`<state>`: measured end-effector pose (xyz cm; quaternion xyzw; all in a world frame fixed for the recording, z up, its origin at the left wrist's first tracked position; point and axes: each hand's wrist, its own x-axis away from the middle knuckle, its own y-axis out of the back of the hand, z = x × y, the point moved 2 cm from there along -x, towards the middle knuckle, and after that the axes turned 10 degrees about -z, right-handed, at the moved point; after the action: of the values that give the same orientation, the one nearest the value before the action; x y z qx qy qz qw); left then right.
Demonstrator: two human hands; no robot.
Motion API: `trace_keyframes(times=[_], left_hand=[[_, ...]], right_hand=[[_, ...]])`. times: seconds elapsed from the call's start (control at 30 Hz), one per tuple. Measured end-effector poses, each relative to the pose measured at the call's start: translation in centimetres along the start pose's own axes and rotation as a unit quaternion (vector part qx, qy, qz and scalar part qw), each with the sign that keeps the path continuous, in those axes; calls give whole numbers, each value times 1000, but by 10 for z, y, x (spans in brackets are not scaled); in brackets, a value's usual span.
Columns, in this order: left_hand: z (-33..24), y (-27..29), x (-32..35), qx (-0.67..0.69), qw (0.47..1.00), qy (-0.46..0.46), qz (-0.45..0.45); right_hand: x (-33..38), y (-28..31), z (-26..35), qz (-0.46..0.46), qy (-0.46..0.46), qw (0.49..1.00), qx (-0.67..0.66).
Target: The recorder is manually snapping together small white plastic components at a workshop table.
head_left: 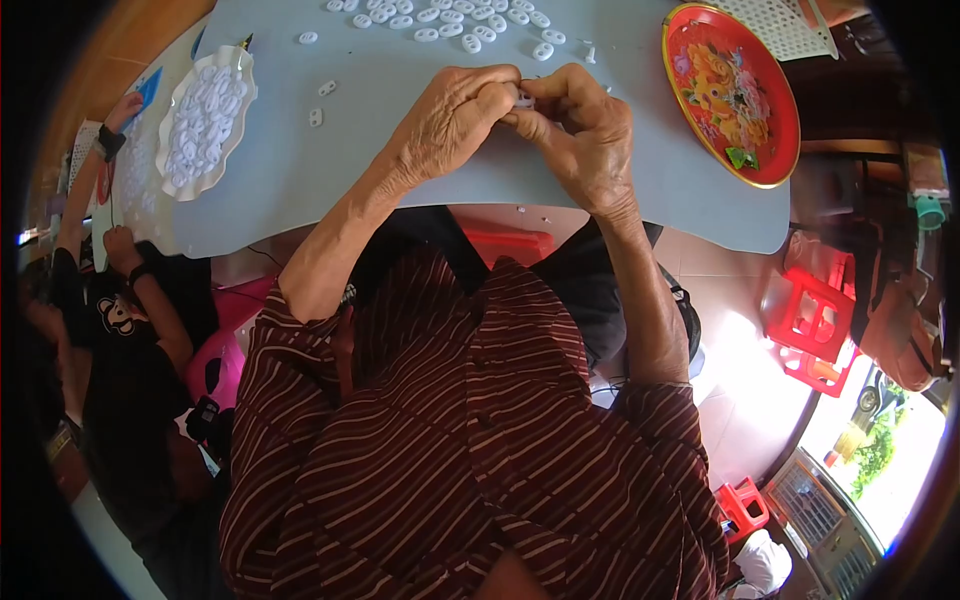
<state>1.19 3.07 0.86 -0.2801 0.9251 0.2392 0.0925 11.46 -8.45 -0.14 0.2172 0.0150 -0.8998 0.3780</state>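
Both hands meet over the grey table [290,180], fingertips closed around a small white plastic piece [524,100]. My left hand [455,120] pinches it from the left, and my right hand [585,135] grips it from the right. Fingers cover most of the piece, so its full shape is hidden. Beyond my hands lie several loose white oval pieces with two holes [472,43]. A white peg-like part [590,52] stands among them, near the right. Two small squarish white pieces [316,117] rest left of my left hand.
A scalloped white dish [248,85] heaped with white pieces sits at the left. At the right lies a red, gold-rimmed floral tray [790,120] holding a green wrapped item [741,158]. Another person [150,300] sits at the left. Red stools [815,315] stand right.
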Motion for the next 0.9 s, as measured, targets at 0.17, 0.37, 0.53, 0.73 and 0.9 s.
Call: trace_keyframes(times=[0.17,0.37,0.53,0.73,0.9], left_hand=[[-5,5,1,-39,996,-72,24],[1,6,-1,-58,991,-121,-12],[4,4,1,-71,993,-90,-9],[-2,2,2,-72,993,-90,-7],[1,1,2,-61,993,-98,-6]], right_hand=[[-1,0,6,11,13,1000,14],[-3,-4,0,27,-66,991,-111],[-1,-2,-3,27,-41,996,-68],[-1,0,2,25,-30,999,-38],[-3,2,6,28,8,999,19]])
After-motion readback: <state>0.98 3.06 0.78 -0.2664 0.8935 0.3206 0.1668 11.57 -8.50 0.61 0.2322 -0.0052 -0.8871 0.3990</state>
